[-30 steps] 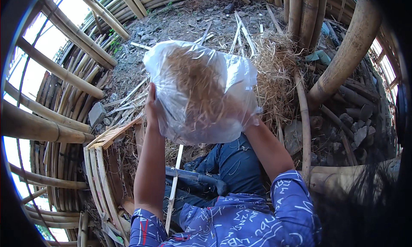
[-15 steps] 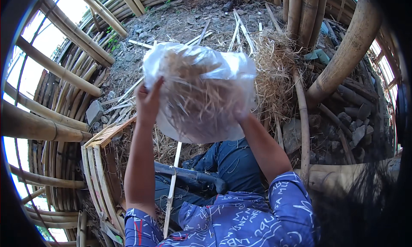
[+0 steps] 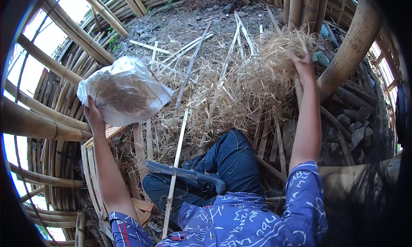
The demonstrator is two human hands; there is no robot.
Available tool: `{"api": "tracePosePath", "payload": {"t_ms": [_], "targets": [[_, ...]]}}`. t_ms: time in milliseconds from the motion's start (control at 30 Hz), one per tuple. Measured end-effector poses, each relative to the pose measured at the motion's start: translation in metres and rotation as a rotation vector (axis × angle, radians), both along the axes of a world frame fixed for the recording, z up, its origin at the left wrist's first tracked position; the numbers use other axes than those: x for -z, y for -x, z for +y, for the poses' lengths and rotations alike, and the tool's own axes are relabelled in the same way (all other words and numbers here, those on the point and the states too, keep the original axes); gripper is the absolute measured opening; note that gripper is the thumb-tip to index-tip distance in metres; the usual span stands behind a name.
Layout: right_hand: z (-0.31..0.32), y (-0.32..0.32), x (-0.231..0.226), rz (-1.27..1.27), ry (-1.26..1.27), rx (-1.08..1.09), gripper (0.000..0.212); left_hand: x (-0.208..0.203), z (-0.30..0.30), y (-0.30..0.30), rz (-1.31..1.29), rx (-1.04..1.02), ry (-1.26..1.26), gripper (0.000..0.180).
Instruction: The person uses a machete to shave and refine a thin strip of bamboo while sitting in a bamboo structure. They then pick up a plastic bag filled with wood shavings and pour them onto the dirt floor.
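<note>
At the left, my left hand (image 3: 94,114) grips the edge of a clear plastic bag (image 3: 128,86) that has straw-like bamboo shavings inside. My right hand (image 3: 302,61) is stretched far to the right and closed on a bunch of shavings (image 3: 285,45) at the top of the pile. The loose pile of shavings (image 3: 253,92) spreads across the ground between my hands. Over my lap lies a knife-like tool with a dark handle (image 3: 216,183), and a long pale bamboo strip (image 3: 177,157) crosses it.
Thin bamboo strips (image 3: 189,66) lie scattered beyond the pile. A slatted wooden crate (image 3: 96,174) stands by my left arm. Thick bamboo poles (image 3: 347,49) rise at the right, with broken stones (image 3: 358,133) below. A bamboo wall (image 3: 56,105) closes the left side.
My hands have parted. The bag went left and lower with my left hand, while my right hand let go of it and reached right into the shavings.
</note>
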State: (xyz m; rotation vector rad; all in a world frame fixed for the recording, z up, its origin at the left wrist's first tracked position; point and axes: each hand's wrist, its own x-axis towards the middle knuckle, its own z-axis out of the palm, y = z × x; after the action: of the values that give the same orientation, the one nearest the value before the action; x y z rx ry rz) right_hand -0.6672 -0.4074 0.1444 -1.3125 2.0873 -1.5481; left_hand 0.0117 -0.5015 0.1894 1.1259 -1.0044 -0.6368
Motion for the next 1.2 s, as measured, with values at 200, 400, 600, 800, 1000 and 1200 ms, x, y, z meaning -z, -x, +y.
{"api": "tracePosePath", "payload": {"t_ms": [200, 400, 600, 800, 1000, 1200], "targets": [[0.038, -0.13, -0.085, 0.678, -0.509, 0.005, 0.049, -0.005, 0.01, 0.012, -0.082, 0.078, 0.017, 0.05], [-0.001, -0.199, -0.033, -0.08, -0.002, -0.526, 0.018, -0.025, 0.021, 0.104, 0.03, 0.118, -0.043, 0.065], [0.006, -0.245, 0.005, -0.836, 0.173, -1.141, 0.043, -0.003, 0.051, 0.183, 0.081, 0.298, -0.236, 0.071], [0.002, -0.257, 0.049, -0.733, -0.033, -0.99, 0.041, 0.031, 0.055, 0.21, 0.493, 0.816, -0.328, 0.067], [0.014, -0.263, 0.052, -0.763, 0.016, -1.013, 0.038, 0.034, 0.063, 0.218, 0.338, 0.78, -0.452, 0.074], [0.03, -0.254, 0.006, -0.554, -0.243, -0.824, 0.03, -0.007, 0.056, 0.188, -0.078, 0.191, -0.382, 0.078]]}}
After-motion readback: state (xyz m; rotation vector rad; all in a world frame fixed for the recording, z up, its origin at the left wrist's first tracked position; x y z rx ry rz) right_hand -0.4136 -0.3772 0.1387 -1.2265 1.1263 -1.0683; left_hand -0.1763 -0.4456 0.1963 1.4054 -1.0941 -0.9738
